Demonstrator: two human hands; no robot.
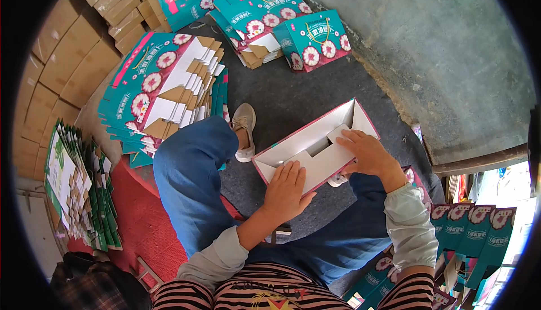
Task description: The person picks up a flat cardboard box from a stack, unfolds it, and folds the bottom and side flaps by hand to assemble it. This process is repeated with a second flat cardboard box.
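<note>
A carton box (315, 146) with white inside and a pink-red outer edge rests between my knees, its top side open toward me. White cardboard flaps fold inward at its bottom, with a dark gap between them. My left hand (285, 189) lies with its fingers flat on the near flap and its thumb spread outward. At the right end, my right hand (366, 151) has its fingers over a white flap, while its thumb bends round the near edge of the box.
Flat teal cartons (169, 84) lie stacked at the left. More teal cartons (259, 14) and a set-up teal carton with a handle (314, 40) stand ahead. Brown boxes (67, 56) line the left wall, green cartons (84, 186) below. Teal cartons (473, 231) stand at right.
</note>
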